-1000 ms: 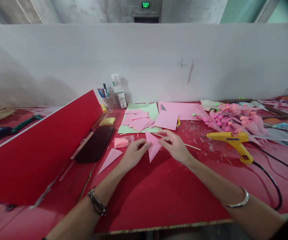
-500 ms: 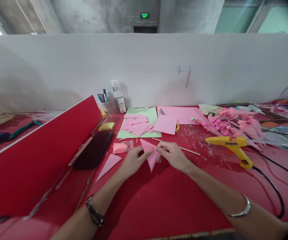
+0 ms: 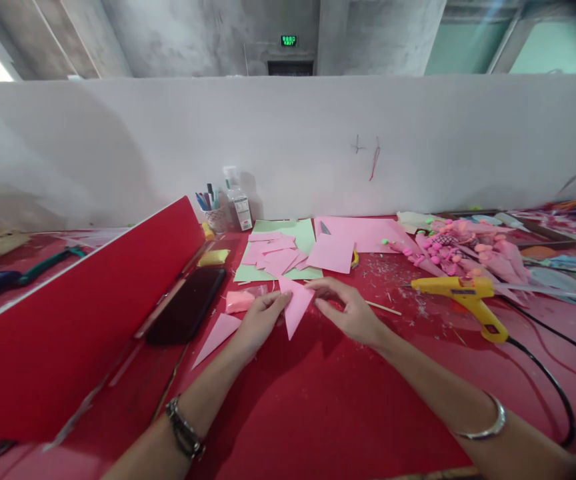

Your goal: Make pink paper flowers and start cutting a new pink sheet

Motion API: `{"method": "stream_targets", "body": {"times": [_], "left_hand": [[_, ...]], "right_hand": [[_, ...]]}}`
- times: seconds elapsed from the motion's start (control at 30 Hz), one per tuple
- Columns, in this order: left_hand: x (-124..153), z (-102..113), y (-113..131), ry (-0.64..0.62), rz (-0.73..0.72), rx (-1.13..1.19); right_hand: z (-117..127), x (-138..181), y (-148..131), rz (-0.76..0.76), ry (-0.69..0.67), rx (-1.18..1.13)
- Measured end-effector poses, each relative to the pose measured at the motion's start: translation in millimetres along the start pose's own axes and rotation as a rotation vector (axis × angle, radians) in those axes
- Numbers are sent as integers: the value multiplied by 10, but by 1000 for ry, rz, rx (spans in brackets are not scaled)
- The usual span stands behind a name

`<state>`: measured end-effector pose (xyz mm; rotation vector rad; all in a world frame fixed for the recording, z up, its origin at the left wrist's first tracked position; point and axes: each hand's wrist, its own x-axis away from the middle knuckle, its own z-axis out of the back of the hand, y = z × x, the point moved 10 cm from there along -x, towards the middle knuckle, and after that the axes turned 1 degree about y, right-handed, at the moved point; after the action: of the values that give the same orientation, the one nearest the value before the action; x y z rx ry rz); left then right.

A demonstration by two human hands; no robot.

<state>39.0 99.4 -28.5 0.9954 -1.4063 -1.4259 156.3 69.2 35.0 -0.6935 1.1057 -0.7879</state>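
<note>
Between my hands is a folded pink piece of paper [image 3: 297, 308], pointed at its lower end. My left hand [image 3: 263, 319] pinches its left edge between thumb and fingers. My right hand [image 3: 342, 308] is at the paper's upper right corner, thumb and fingers apart; its fingertips reach the edge, but whether they grip it I cannot tell. Left of my left hand, a pink paper triangle [image 3: 218, 337] lies on the red table [image 3: 308, 413]. A small bag of orange-pink material [image 3: 239, 301] sits just behind that triangle.
Pink paper pieces [image 3: 275, 253] lie on a green sheet [image 3: 308, 232] ahead. A yellow glue gun [image 3: 461, 288] with a black cord rests at right, before a heap of pink decorated cones [image 3: 463, 247]. A dark phone [image 3: 188, 303] and an upright red board [image 3: 93, 320] stand left.
The folded paper has turned to show a broader, flatter face. My right hand's thumb and fingers have spread apart from their pinch near its middle and moved to its corner.
</note>
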Motion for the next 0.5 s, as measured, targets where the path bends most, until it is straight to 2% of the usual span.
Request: {"method": "stream_targets", "body": {"times": [0.13, 0.3, 0.5], "left_hand": [[9, -9, -11, -6, 14, 39], [43, -150, 94, -125, -33, -59], [114, -276, 142, -230, -69, -106]], "right_hand": [[-27, 0, -48, 48, -50, 33], [31, -22, 53, -12, -6, -55], [-35, -11, 195, -142, -45, -166]]}}
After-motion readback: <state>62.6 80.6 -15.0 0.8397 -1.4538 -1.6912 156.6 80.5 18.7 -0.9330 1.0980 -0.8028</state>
